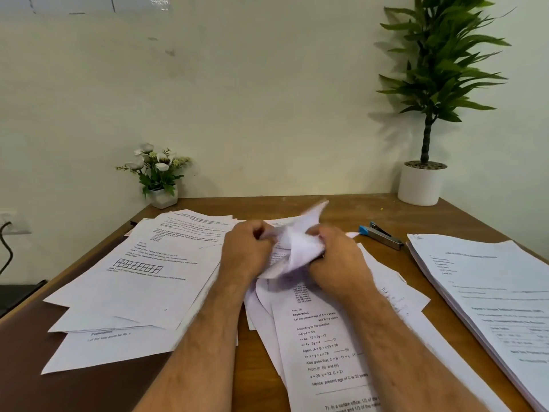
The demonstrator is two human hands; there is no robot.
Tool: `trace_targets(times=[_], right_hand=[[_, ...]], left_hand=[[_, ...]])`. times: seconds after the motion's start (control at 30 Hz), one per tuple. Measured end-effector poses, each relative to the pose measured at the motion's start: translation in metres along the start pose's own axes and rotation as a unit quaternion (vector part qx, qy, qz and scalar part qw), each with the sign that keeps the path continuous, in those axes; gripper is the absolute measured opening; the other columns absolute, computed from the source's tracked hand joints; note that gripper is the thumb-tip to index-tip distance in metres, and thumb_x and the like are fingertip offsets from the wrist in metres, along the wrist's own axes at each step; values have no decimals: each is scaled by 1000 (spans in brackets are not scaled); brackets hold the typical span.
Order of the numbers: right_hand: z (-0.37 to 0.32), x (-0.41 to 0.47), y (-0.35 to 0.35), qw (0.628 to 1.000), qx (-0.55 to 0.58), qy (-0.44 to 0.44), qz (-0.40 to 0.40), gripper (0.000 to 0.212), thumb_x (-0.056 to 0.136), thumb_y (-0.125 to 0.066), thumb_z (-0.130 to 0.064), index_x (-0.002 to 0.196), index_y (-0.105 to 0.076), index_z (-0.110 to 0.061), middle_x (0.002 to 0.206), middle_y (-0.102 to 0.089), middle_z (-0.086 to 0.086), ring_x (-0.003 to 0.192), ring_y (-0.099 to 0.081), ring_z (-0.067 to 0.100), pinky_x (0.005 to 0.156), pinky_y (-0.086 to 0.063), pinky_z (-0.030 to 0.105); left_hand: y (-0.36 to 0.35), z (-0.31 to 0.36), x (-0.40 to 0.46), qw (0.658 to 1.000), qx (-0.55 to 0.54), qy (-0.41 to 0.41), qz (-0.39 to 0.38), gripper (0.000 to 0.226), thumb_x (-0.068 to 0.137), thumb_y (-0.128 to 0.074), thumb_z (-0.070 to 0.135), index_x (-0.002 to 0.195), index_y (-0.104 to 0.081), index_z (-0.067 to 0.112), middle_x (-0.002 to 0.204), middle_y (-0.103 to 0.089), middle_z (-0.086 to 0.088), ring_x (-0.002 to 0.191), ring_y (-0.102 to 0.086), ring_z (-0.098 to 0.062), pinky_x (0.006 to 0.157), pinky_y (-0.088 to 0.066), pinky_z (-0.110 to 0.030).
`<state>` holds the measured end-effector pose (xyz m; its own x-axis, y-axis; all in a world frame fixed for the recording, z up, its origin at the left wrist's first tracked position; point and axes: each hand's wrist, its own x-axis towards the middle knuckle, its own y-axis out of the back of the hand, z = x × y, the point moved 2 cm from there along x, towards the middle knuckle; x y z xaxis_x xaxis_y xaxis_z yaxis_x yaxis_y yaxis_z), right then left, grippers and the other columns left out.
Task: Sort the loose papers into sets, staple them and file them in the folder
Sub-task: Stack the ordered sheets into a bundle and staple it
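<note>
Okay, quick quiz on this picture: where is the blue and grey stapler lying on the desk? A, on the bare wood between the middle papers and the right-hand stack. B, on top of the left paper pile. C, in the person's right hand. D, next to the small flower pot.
A: the stapler lies on bare desk wood behind the right hand, left of the right-hand stack; both hands grip a crumpled sheet instead.

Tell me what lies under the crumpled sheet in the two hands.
Under the crumpled sheet, held by the left hand and right hand, lie loose printed papers spread on the wooden table. What the sheet and hands cover cannot be seen.
</note>
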<state>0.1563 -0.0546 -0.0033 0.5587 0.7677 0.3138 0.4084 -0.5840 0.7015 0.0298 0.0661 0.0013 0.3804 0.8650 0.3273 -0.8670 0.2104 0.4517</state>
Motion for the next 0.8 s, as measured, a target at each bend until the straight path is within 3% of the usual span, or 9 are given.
trace_targets(times=[0.07,0.13,0.2,0.27,0.37,0.43,0.5,0.63,0.8], right_hand=[[-4,-2,8,996,34,27,83,76,79,-77,-11,141,-39,-30,141,-38,1,104,-51,13,76,-54,32],[-7,-5,15,988,66,39,135,96,80,-80,-13,152,-21,-36,157,-18,-4,104,-41,7,66,-42,17],[-5,-4,16,986,70,52,140,81,83,-74,-6,147,-34,-37,155,-28,-5,102,-47,5,62,-35,13],[-2,-1,14,991,60,45,107,43,83,-67,-2,113,-60,-32,124,-57,-6,97,-59,10,62,-39,17],[2,-1,11,998,-2,17,67,24,80,-66,-4,76,-60,-27,85,-64,-7,79,-59,12,57,-40,22],[1,-2,12,997,-14,14,78,19,76,-63,-6,70,-59,-24,75,-63,-4,71,-57,14,55,-40,26],[1,-2,12,998,-19,3,66,17,73,-62,-8,64,-56,-22,67,-60,-6,67,-55,14,53,-37,26],[4,0,4,997,-61,-39,-40,15,70,-61,-13,60,-55,-23,65,-59,-9,69,-55,12,56,-36,25],[7,3,0,994,-74,-49,-70,8,74,-62,-16,72,-65,-23,73,-65,-8,78,-59,13,69,-51,30]], left_hand=[[-4,6,-6,996,-44,-25,-78,32,78,-68,-1,64,-74,27,80,-74,12,80,-67,-5,70,-47,-17],[-9,10,-12,986,-49,-40,-157,39,75,-63,-6,56,-72,26,82,-75,11,83,-67,-1,74,-47,-20],[-8,10,-15,974,-69,-52,-209,26,72,-65,5,57,-76,24,84,-76,7,86,-68,-6,73,-48,-20],[-3,13,-16,967,-104,-59,-224,22,68,-60,23,59,-78,30,82,-77,8,87,-69,-9,74,-51,-21],[1,5,-5,995,-35,-25,-92,29,89,-55,22,80,-80,32,102,-75,11,87,-66,-10,72,-49,-20],[1,-7,0,993,111,35,14,26,93,-61,19,112,-75,27,122,-70,3,97,-65,-16,81,-50,-23],[-4,-17,7,985,162,67,3,45,91,-69,28,134,-62,19,136,-64,-5,120,-59,-25,101,-47,-34],[-13,-25,11,953,291,65,-47,65,91,-59,54,141,-47,16,139,-59,-9,133,-49,-30,119,-27,-49],[-16,-19,7,940,315,83,-105,83,97,-49,54,159,-13,11,154,-42,-14,149,-27,-32,124,3,-55]])
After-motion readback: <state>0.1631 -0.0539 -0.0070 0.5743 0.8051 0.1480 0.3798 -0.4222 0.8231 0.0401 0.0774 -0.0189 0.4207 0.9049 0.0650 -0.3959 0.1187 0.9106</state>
